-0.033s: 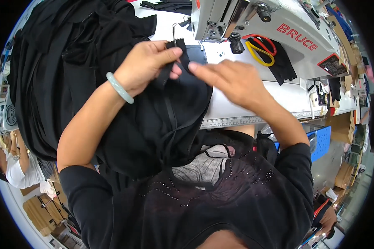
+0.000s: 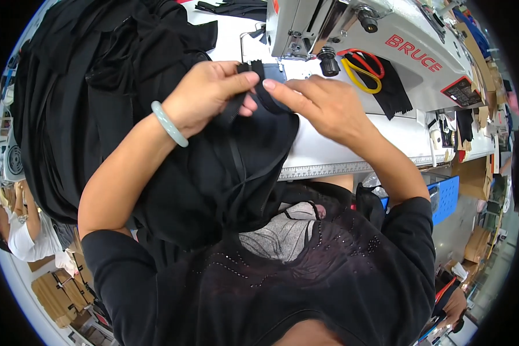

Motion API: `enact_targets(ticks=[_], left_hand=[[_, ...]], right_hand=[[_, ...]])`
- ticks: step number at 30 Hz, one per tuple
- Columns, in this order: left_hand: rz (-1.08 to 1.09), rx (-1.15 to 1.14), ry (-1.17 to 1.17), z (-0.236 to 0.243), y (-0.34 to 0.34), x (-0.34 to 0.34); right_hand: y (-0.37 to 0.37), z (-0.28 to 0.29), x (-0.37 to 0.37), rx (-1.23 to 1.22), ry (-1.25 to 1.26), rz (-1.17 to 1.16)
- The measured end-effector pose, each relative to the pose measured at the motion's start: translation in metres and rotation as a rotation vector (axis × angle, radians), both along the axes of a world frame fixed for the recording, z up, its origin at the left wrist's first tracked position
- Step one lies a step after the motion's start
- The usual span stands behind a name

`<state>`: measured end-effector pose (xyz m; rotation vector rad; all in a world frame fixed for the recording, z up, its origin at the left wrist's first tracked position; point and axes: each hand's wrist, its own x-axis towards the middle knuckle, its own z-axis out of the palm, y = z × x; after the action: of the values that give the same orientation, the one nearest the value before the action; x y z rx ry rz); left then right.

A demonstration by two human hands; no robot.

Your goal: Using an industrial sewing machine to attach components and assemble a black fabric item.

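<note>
Black strip [image 2: 258, 68], near the sewing machine [image 2: 380, 34], has shifted slightly rightward with the left hand [image 2: 210, 89], which pinches it; the right hand [image 2: 331, 109], half curled, is just beside (its hold I cannot tell), so handling seems unfinished.

Sewing machine arm [image 2: 409, 27]: at upper right of the frame, bears one word in large red capitals [image 2: 412, 52], slanting down to the right.
Red-edged label [image 2: 460, 91]: sits lower on the same arm, carries small pale print on black, too small to read.
Ruler strip [image 2: 323, 169]: right of centre, shows dark graduation marks; numbers too fine to make out.
</note>
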<state>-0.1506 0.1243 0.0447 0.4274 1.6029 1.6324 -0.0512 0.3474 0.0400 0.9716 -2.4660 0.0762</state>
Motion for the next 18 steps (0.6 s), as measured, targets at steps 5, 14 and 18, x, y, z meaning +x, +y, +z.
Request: enact_targets(ticks=[5,14,18], left_hand=[[-0.056,-0.026,-0.183,0.002,0.016,0.000],[-0.071,-0.336,1.508,-0.057,0.035,-0.003],[-0.202,-0.420,1.453,-0.055,0.019,0.019]], right_hand=[[0.012,-0.029,-0.030,-0.072,0.244,0.197],[0.018,-0.053,-0.032,-0.211,0.131,0.147],[0.022,-0.056,-0.025,-0.231,0.038,0.079]])
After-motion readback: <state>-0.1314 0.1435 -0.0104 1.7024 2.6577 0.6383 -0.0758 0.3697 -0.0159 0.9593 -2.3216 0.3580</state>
